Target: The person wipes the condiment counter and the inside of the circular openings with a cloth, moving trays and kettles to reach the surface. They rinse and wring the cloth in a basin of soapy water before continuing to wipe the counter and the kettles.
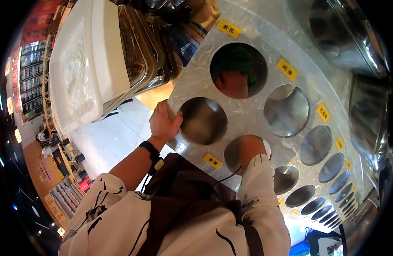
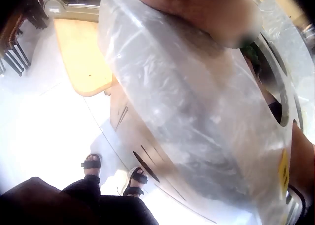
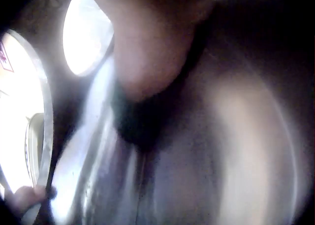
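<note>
My left hand (image 1: 164, 123) grips the near edge of a shiny grey counter panel (image 1: 243, 113), its thumb at the rim of a round hole; in the left wrist view the hand (image 2: 197, 11) lies against the panel's side (image 2: 167, 82). My right forearm passes down through another hole. Under the panel, the right hand (image 1: 232, 84), seen through the top hole, holds a dark green cloth-like thing (image 1: 243, 57). The right wrist view shows this hand (image 3: 152, 53) above the green thing (image 3: 138, 124), beside curved metal; its fingertips are hidden.
More round holes and yellow labels (image 1: 287, 69) run along the panel to the lower right. A white tub (image 1: 73, 68) and stacked metal trays (image 1: 139, 51) stand at the upper left. Large metal vessels (image 1: 369, 115) are at the right. Feet in sandals (image 2: 135, 180) are on the floor below.
</note>
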A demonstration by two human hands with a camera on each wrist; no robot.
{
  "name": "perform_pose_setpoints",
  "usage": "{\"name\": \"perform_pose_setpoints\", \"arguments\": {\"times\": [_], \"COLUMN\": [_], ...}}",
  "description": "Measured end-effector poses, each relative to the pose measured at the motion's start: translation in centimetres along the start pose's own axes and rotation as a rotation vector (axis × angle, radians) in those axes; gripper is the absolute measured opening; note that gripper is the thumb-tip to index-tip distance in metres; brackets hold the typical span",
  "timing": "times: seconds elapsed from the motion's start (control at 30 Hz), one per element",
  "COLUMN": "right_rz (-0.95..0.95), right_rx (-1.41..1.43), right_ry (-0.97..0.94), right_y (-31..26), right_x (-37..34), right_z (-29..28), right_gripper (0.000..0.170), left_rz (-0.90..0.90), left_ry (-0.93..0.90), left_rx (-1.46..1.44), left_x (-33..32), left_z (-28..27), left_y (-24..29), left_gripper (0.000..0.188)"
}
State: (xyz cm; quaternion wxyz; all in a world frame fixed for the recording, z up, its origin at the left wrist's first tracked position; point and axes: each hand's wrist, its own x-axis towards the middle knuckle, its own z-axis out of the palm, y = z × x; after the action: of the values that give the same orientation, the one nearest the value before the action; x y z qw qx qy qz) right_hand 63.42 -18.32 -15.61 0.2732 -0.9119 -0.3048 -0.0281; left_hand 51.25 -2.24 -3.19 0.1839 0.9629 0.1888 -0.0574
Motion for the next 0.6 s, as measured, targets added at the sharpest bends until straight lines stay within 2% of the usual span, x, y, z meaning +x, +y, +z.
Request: {"name": "perform_pose_setpoints", "arguments": {"times": [0.17,0.6], "right_rz": [0.069,0.224], "right_rx": [-0.048,-0.175], "right_ry": [0.113,0.255], "right_y": [0.7,3.2], "right_x": [1.8,3.3], "right_z": [-0.4,-2.0], "right_gripper": [0.037,0.038], "left_rz": [0.013,0.025], "left_ry": [0.000,0.013], "left_rx": [0.001,-0.002], "left_x": [0.0,0.2], "left_z": [0.0,-0.1], "left_y": [0.0,-0.1], "left_gripper": [0.052,0.052]}}
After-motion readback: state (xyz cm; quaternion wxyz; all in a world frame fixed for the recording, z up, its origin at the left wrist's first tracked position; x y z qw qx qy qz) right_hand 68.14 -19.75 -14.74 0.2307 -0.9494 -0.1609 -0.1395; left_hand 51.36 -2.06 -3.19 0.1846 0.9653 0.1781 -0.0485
